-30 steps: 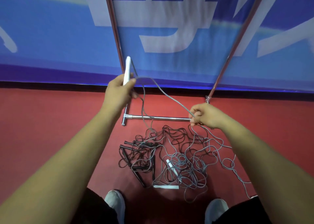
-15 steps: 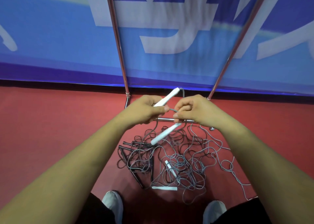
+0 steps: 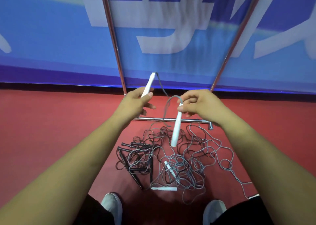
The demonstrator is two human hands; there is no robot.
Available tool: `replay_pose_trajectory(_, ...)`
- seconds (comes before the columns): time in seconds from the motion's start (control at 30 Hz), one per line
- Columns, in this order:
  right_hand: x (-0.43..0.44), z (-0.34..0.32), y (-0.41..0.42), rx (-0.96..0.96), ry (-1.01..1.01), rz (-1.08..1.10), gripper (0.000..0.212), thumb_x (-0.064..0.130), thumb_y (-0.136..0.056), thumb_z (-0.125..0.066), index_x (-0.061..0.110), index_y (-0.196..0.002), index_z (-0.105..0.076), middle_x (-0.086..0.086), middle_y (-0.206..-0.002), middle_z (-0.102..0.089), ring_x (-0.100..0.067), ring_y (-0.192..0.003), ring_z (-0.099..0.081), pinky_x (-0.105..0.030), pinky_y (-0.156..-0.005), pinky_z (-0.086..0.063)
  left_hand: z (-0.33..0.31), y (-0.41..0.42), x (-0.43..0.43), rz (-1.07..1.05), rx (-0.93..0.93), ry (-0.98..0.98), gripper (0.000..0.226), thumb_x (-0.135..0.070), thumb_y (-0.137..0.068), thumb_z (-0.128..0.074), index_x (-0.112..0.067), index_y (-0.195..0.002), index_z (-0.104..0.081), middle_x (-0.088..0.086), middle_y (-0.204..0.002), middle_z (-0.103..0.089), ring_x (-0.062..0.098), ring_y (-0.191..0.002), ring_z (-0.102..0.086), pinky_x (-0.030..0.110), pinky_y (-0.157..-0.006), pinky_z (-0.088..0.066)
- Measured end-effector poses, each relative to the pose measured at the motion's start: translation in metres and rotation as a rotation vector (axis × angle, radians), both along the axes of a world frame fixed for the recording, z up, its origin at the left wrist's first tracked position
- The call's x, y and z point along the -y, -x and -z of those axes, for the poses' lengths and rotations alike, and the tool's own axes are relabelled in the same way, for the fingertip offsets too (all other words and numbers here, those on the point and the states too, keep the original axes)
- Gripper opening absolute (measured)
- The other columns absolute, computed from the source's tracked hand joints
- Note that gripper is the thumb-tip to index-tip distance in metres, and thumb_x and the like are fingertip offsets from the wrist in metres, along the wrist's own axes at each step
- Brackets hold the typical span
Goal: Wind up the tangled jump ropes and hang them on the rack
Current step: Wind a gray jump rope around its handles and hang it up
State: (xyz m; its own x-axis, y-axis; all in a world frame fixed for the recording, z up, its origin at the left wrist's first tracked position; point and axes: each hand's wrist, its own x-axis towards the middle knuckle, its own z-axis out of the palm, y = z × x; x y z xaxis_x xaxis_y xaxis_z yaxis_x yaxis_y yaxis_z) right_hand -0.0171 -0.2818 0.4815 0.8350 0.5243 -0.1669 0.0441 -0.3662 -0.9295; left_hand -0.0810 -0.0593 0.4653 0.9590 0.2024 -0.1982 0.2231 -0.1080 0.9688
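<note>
The left hand (image 3: 136, 101) is closed round the lower end of the raised handle (image 3: 148, 84), whose long axis is tilted up and away, cord end uppermost. The top of the hanging handle (image 3: 176, 129) is pinched between thumb and fingertips of the right hand (image 3: 198, 103). It points almost straight down, its free end just above the tangle (image 3: 179, 161) left on the red floor (image 3: 51, 130). A loop of grey cord (image 3: 172, 97) is arched between the hands before it drops into the heap, in front of the rack (image 3: 191, 120). The two handles are thus set end-opposed — one up, one down. For winding, it is judged that they must be laid side by side, and the hanging one — already at the right fingertips — is the one more easily swung up.
</note>
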Motion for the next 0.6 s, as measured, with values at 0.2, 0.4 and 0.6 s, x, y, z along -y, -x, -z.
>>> replay_pose_trajectory(0.2,-0.010,-0.009,0.003,-0.312,-0.420,0.264,0.016,-0.007,-0.084,-0.069,0.002,-0.093,-0.059,-0.015,-0.075,-0.070,-0.019,-0.058,-0.066,-0.027,-0.060,-0.058,-0.004,0.014,0.021,0.315,-0.162,0.334,0.023,-0.015,-0.105,-0.043,-0.008,-0.122,-0.057,0.013,-0.099,-0.072,0.025,-0.088,-0.072,0.033,-0.076,-0.059)
replay_pose_trajectory(0.4,-0.010,-0.004,-0.001,-0.292,-0.414,0.303,0.015,-0.002,-0.083,-0.073,0.004,-0.089,-0.060,-0.008,-0.065,-0.069,-0.017,-0.057,-0.064,-0.026,-0.060,-0.057,-0.003,0.017,0.026,0.442,-0.163,0.306,0.019,-0.012,-0.104,-0.046,-0.004,-0.120,-0.054,0.012,-0.087,-0.069,0.025,-0.067,-0.067,0.029,-0.056,-0.055)
replay_pose_trajectory(0.6,0.004,-0.001,-0.011,-0.082,-0.223,0.128,0.046,0.009,-0.078,-0.080,0.022,-0.120,-0.066,0.000,-0.115,-0.070,-0.012,-0.102,-0.066,-0.022,-0.092,-0.050,-0.005,0.014,0.016,0.542,-0.206,0.383,0.033,-0.016,-0.094,-0.057,0.001,-0.122,-0.053,0.008,-0.081,-0.064,0.022,-0.062,-0.060,0.028,-0.054,-0.052)
